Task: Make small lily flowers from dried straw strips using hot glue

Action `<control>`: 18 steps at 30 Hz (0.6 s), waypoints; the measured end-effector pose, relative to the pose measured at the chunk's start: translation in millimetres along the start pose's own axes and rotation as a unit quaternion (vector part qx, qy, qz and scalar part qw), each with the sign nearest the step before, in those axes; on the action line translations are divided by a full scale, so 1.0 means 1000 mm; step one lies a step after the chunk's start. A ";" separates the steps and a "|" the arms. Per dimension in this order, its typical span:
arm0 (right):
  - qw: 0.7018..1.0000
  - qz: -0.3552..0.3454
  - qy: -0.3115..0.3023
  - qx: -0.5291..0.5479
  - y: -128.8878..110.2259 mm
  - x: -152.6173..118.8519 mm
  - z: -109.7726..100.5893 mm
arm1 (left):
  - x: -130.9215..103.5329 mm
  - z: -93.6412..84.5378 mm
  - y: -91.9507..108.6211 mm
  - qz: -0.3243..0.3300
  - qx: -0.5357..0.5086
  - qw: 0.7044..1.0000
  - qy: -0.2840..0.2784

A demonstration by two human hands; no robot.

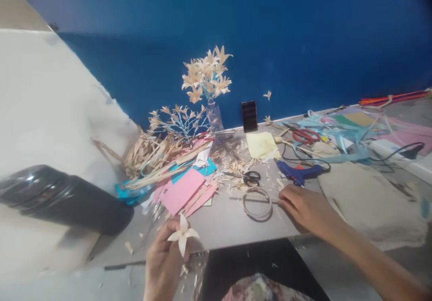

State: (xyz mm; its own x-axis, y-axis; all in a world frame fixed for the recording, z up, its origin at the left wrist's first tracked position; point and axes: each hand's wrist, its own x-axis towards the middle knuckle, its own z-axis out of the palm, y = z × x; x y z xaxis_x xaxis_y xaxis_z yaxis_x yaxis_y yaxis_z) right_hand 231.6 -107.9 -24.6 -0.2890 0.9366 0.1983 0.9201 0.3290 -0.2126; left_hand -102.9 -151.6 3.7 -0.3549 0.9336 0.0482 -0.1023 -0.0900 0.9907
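Observation:
My left hand [164, 251], fingers curled in, holds a cream artificial flower [182, 235] with pointed petals just over the table's front edge. To the right, my right hand [300, 208] rests low at the tabletop with its fingertips pinched at the end of a thin stick [275, 200]. That stick runs leftward across a roll of pale tape [247, 211] lying flat. Black-handled scissors [252, 178] lie behind the roll among pale shavings. A blue glue gun [300, 171] sits just beyond my right hand.
A clear bottle [215, 119] holds a bunch of similar flowers [207, 74]. Smaller stemmed flowers [182, 119], dried husks [141, 152] and pink paper [184, 190] lie left. A phone [249, 116] leans on the blue wall. A dark cylinder [74, 202] stands left; folded cloth [367, 202] lies right.

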 end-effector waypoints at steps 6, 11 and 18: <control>0.996 0.073 0.032 0.034 0.002 0.012 -0.002 | 0.003 0.008 -0.007 -0.061 -0.058 0.996 -0.040; 0.982 0.064 0.032 0.176 -0.018 0.021 -0.011 | 0.002 0.049 -0.016 -0.063 -0.068 0.992 -0.090; 0.935 0.056 0.102 0.335 -0.073 0.033 -0.014 | -0.016 0.114 -0.041 0.029 -0.018 0.995 -0.097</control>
State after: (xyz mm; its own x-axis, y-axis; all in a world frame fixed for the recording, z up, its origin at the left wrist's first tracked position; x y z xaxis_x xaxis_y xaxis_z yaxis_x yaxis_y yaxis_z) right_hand 158.6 -102.6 11.2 -0.0822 0.9494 0.3030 0.5499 0.2968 -0.7807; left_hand 13.4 -123.4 -22.8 -0.1756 0.9754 0.1328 -0.1213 -0.1554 0.9804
